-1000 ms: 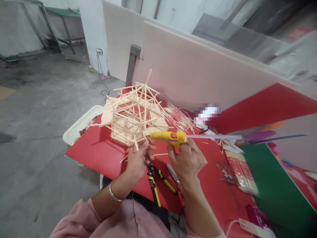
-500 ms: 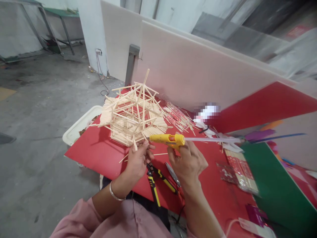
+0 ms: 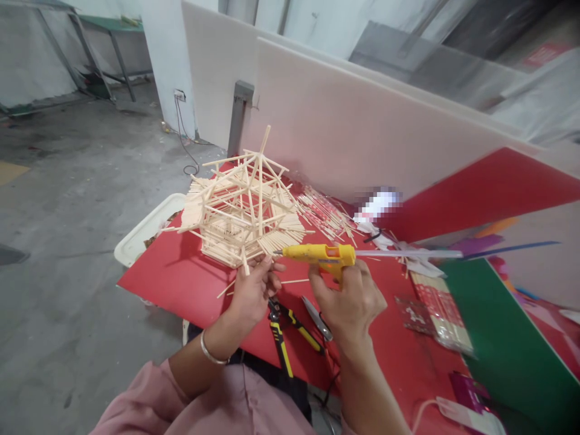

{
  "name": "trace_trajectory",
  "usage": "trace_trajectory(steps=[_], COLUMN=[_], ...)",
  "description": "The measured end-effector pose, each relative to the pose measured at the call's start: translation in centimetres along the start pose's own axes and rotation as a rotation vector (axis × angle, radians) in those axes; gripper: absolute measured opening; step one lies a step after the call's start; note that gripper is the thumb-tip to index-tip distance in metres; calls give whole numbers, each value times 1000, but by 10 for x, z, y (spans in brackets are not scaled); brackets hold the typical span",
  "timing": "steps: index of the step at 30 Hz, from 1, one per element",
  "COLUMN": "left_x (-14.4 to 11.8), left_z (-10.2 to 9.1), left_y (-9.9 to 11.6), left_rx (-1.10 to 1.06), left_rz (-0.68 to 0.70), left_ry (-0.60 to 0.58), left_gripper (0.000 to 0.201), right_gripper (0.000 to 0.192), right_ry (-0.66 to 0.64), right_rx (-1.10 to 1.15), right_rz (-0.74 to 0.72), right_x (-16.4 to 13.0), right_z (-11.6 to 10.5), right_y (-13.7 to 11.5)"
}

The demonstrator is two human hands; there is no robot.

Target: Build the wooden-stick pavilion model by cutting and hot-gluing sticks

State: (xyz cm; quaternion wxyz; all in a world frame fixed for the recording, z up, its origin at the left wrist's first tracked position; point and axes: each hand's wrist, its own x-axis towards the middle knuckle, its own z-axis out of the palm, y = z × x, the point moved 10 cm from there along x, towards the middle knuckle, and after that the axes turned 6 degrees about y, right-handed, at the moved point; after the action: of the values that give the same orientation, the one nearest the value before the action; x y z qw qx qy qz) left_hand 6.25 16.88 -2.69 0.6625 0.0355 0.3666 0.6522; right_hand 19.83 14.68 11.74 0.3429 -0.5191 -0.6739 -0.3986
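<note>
A model of pale wooden sticks (image 3: 254,193), shaped like a pavilion with a pointed open roof frame, stands on the red tabletop. My left hand (image 3: 250,293) is at its near edge, thumb and fingers closed on a wooden stick (image 3: 245,263) there; the exact grip is partly hidden. My right hand (image 3: 351,302) grips a yellow hot glue gun (image 3: 324,254) by its handle. A clear glue stick (image 3: 403,254) juts from the back of the gun. The nozzle points left, just above and apart from my left fingertips.
Pliers with yellow-black handles (image 3: 281,344) and scissors (image 3: 317,317) lie on the red table (image 3: 167,284) close to my body. Loose sticks and wrappers (image 3: 321,211) lie behind, packed sticks (image 3: 441,314) to the right. A white bin (image 3: 131,238) stands left; a pale board (image 3: 362,127) rises behind.
My right hand has drawn the glue gun back to the right, so its nozzle has moved off the stick by my left fingers. My left hand and the model stay nearly still.
</note>
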Motion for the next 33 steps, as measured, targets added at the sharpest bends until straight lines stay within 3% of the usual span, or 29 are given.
trace_trajectory(steps=[7, 15, 20, 25, 30, 33], left_x=[6, 8, 10, 9, 5, 2], left_z=[-5, -9, -13, -13, -13, -16], left_y=[-3, -2, 0, 11, 16, 17], left_rx=[37, 128, 174, 142, 136, 159], left_rz=[-36, -33, -15, 72, 110, 110], left_ry=[-6, 26, 43, 59, 81, 90], left_gripper=[37, 42, 41, 34, 27, 25], right_gripper=[28, 33, 36, 43, 46, 47], right_ry=[-6, -87, -276, -546, -673, -759], right_rx=[13, -11, 7, 218, 442, 372], right_rz=[22, 141, 432, 739, 786, 779], right_x=[-5, -19, -50, -92, -110, -119], right_z=[-6, -4, 9, 29, 34, 38], right_y=[10, 33, 76, 107, 104, 118])
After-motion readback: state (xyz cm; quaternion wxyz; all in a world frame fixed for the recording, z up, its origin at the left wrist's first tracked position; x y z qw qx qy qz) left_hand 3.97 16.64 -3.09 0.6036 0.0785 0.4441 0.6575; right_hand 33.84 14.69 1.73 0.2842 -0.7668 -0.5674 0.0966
